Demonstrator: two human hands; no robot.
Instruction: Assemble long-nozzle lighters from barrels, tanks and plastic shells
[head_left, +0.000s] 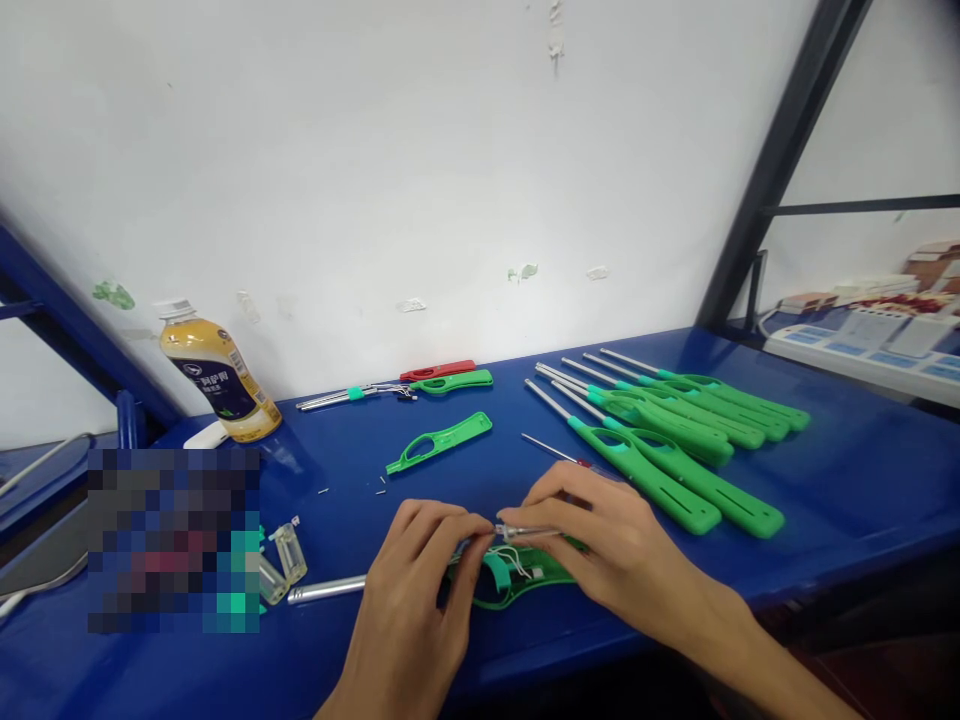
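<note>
Over an opened green lighter shell (491, 603), my right hand (600, 530) pinches a small clear lighter fuel tank (525, 533), mostly hidden by the fingers. My left hand (424, 575) has its thumb and fingertips closed at the tank's tip; any smaller part between them is hidden. White wires (529, 565) and a teal piece (496, 573) lie inside the shell. A metal lighter tube (326, 590) extends left from under my left hand. Just behind my right hand lies a thin screwdriver (551, 447), its handle partly covered.
Several long green lighters (660, 470) lie at right. An empty green shell half (442, 440) rests mid-table, with lighter parts (450, 380) by the wall. A bottle (221, 375) stands at left behind clear tanks (289, 552). The blue table's (832, 510) front edge is near my wrists.
</note>
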